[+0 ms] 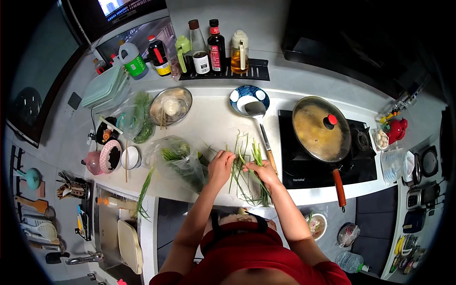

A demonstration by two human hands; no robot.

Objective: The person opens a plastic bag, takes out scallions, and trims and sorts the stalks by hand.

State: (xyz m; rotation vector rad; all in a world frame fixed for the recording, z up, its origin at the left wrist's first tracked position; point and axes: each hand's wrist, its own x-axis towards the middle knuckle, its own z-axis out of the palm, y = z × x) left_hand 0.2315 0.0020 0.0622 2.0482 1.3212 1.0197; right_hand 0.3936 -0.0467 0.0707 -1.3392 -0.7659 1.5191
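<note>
Both hands are over the front of the white counter, close together. My right hand (262,172) is closed around a bunch of green onions (258,154), whose long leaves hang toward the counter's front edge. Just left of it, my left hand (221,167) has its fingers pinched together near thin green stalks; what sits between the fingertips is too small to make out. Loose stalks lie on the counter between and below the hands. A clear plastic bag (178,159) with more greens lies beside my left wrist.
A lidded pan (321,129) sits on the black cooktop (304,176) at right. A spatula (264,135) leans on a blue-patterned bowl (250,89). At left are a metal bowl (183,114), a pink basket (105,166), a white cup (131,156) and the sink (110,228). Bottles line the back.
</note>
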